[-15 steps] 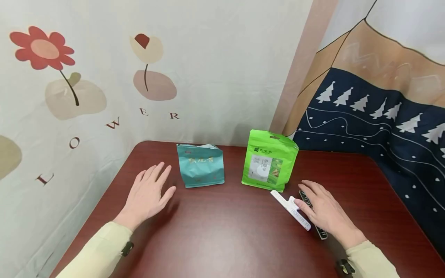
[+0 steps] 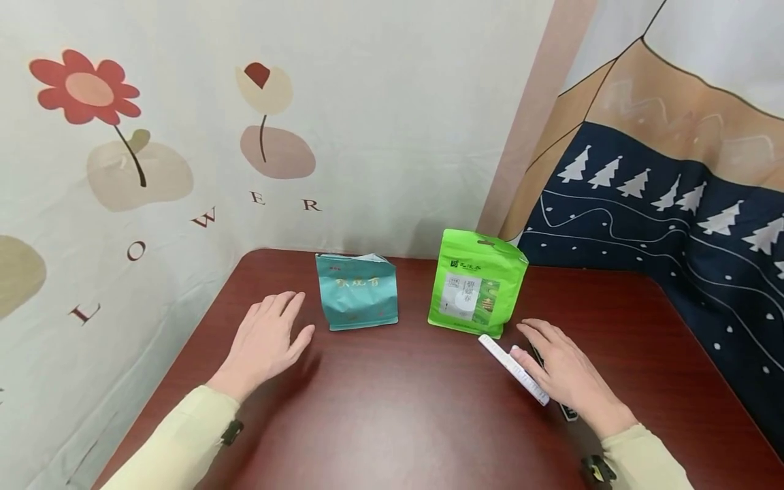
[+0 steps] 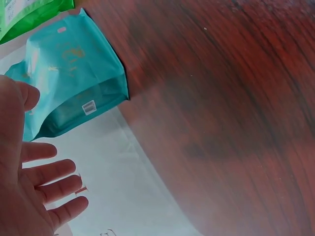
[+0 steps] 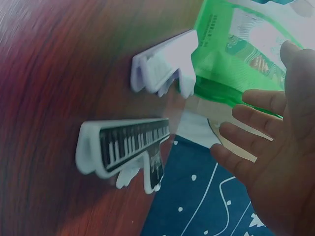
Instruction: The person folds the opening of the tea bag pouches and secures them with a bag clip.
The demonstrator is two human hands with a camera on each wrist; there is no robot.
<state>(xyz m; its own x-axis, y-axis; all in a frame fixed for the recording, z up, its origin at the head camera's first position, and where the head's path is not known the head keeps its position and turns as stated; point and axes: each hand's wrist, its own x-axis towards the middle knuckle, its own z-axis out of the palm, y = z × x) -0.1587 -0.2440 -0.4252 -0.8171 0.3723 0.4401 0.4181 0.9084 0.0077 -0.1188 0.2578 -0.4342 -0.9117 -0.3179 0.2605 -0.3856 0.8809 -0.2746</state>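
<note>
While the white clip (image 2: 511, 369) lies slantwise on the table (image 2: 392, 415), its far end just beside the base of the green bag (image 2: 447, 271), the black-and-white clip (image 4: 133, 145) lies to the right of it, mostly covered in the head view by the right hand (image 2: 566, 371). This hand is above the two clips; its fingers are extended and slightly spread, and the right wrist view shows them apart from both. The green bag stands upright. To the left of it stands the teal bag (image 2: 357, 291), which is lower and has a creased top. Near its left side is the left hand (image 2: 263, 344), also with the fingers stretched and the thumb held away from them. The sleeves (image 2: 177, 439) are pale yellow. Behind the table is a pale backdrop (image 2: 398, 102) with printed flowers; at the right, a dark blue part (image 2: 667, 235) shows white trees.
</note>
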